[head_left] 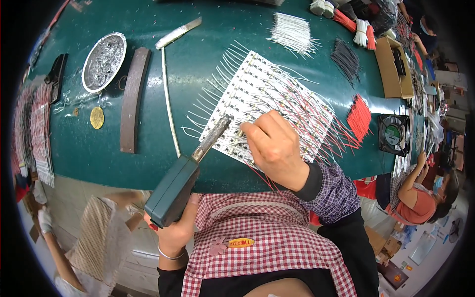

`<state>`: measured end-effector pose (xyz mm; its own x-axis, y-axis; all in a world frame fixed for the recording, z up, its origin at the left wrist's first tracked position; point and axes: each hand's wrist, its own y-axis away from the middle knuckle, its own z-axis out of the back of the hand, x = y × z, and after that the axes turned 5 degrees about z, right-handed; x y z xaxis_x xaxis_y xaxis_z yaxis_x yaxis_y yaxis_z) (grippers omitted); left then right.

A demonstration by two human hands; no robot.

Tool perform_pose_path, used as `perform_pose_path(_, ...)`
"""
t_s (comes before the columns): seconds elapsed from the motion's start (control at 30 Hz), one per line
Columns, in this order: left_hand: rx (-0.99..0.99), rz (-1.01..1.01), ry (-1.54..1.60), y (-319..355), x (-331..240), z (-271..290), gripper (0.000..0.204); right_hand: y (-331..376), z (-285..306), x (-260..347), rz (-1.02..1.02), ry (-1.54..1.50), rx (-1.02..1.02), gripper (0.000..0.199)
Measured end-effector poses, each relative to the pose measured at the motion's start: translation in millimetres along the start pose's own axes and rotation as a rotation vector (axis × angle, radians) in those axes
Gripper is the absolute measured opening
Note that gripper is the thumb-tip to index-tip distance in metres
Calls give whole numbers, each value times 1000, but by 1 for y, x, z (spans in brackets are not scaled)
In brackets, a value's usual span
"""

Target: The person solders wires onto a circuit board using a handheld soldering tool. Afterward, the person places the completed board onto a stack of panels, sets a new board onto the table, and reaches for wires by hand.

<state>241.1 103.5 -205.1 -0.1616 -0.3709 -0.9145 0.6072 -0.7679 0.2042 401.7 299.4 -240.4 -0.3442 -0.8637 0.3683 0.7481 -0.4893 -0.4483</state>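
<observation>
White strip panel lies on the green table; left hand has its fingers wrapped round the soldering iron, tip at the panel's near edge; right hand fingers pinch a wire there; best to steady the wire flat, touch briefly.

An electronics assembly workshop: a long green worktop carries white circuit-strip panels, bundles of cut red wires and a round solder-dross tin.
</observation>
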Motion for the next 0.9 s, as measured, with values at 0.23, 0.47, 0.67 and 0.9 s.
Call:
perform_pose_path(0.23, -120, -53, -22, -4, -4, -6, 26, 0, 1, 0, 29, 0, -84, 24)
perform_pose_path(0.47, -149, -4, 43, 1, -3, -5, 26, -1, 4, 7, 74, 10, -57, 26)
perform_pose_path(0.67, -97, -17, 23, -1, -1, -3, 24, 3, 0, 6, 48, -4, 4, 26)
perform_pose_path(0.9, -65, -29, -7, -3, 1, -3, 20, 2, -2, 5, 41, -14, 12, 29)
